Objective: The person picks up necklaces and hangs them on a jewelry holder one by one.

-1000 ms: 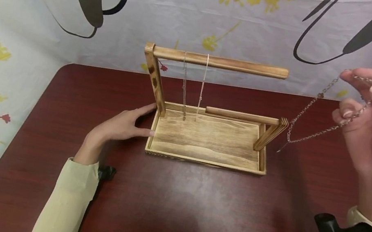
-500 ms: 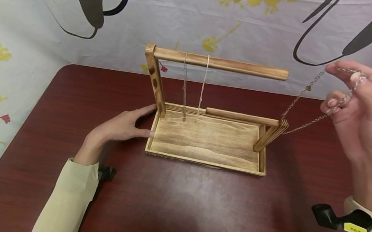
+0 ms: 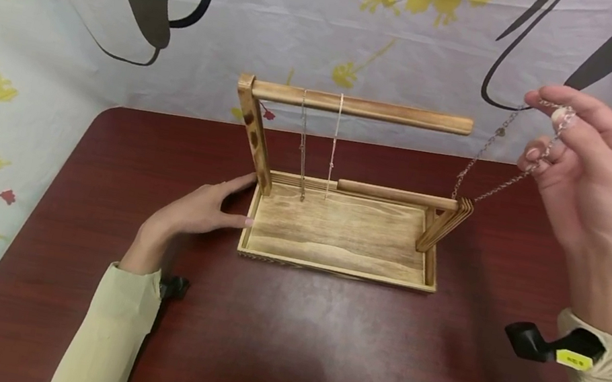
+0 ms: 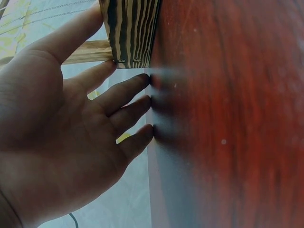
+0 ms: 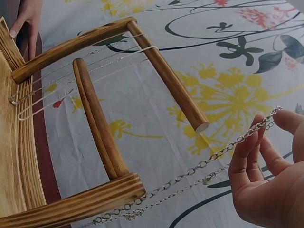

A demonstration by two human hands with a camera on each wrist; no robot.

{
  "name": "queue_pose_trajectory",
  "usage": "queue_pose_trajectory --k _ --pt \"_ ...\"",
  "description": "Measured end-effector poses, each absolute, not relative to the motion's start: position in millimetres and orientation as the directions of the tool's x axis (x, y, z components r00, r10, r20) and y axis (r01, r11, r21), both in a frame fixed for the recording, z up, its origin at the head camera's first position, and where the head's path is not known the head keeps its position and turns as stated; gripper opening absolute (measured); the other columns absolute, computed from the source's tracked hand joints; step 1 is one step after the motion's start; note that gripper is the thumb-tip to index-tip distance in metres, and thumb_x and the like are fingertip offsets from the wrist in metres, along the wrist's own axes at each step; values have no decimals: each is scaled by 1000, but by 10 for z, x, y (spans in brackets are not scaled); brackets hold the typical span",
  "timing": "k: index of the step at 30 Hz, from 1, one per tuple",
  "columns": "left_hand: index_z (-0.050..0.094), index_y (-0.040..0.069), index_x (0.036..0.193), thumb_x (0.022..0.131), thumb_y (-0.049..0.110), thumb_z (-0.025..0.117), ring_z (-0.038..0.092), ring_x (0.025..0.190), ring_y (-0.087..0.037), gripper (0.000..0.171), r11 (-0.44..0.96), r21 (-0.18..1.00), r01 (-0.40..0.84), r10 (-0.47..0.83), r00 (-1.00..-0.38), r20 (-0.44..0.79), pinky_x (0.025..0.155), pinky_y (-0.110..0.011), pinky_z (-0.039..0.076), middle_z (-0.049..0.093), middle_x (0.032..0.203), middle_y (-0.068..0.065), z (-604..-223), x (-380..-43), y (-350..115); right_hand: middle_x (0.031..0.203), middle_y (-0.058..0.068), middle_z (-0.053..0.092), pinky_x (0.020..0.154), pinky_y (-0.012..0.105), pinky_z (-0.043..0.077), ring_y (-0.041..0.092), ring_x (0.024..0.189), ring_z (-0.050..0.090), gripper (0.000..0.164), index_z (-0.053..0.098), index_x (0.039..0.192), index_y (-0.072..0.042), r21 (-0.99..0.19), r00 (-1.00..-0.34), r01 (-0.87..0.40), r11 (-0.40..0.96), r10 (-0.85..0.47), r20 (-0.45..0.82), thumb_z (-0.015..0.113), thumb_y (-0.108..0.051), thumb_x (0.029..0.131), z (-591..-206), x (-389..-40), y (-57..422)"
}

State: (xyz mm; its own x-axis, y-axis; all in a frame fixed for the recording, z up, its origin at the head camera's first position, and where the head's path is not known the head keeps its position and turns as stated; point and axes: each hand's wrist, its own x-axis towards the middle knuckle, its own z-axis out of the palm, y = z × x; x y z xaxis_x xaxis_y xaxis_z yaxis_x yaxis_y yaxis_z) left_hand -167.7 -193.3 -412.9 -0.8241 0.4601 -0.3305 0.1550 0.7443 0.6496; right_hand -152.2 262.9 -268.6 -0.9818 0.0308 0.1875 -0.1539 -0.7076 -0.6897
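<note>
My right hand [image 3: 598, 174] pinches a silver chain necklace [image 5: 203, 164] between thumb and fingertips, with the chain hanging as a long loop. The lower part of that loop passes behind the short post of a wooden jewelry stand [image 3: 329, 267] in the head view. On the stand's upper bar [image 3: 405, 115] hang a darker thin necklace [image 3: 303, 143] and a pale one [image 3: 335, 141]. At the tray's left end my left hand [image 3: 199, 206] rests its thumb and index finger against the wood. Its other fingers [image 4: 133, 116] lie spread, fingertips on the table.
The stand's lower bar [image 3: 397, 195] runs left from the short right post [image 3: 444, 225], beneath the upper bar's free right end. Dark red table [image 3: 315, 350] surrounds the tray. A flower-printed white cloth [image 3: 238, 15] hangs behind and at the left.
My right hand has moved left and slightly up, bringing the chain loop from right of the short post to behind its top. The left hand stays at the tray's end.
</note>
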Motion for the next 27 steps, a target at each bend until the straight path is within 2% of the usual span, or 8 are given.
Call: queue_pose_trajectory --k 16,20,27 --pt "20 32 160 90 47 72 25 147 -30 89 747 646 156 461 -822 -334 114 -55 28 24 163 -2 -4128 -1668 -1936 112 26 64 54 32 51 26 57 52 32 61 118 20 -709 -976 -132 -692 -32 213 43 24 92 -2651 -1574 2367" --pt "20 32 160 89 48 72 25 147 -30 89 750 643 157 458 -825 -332 114 -55 28 25 163 -2 -4137 -1669 -1939 114 24 63 55 30 51 25 59 53 33 62 118 19 -742 -971 -154 -653 -41 237 43 25 92 -2653 -1572 2289" --pt "20 32 160 89 47 72 26 147 -29 88 746 647 161 462 -825 -327 114 -54 29 25 163 -1 -4144 -1677 -1930 118 22 61 54 28 49 23 60 54 31 63 118 17 -758 -969 -144 -636 -64 238 49 23 91 -2649 -1562 2177"
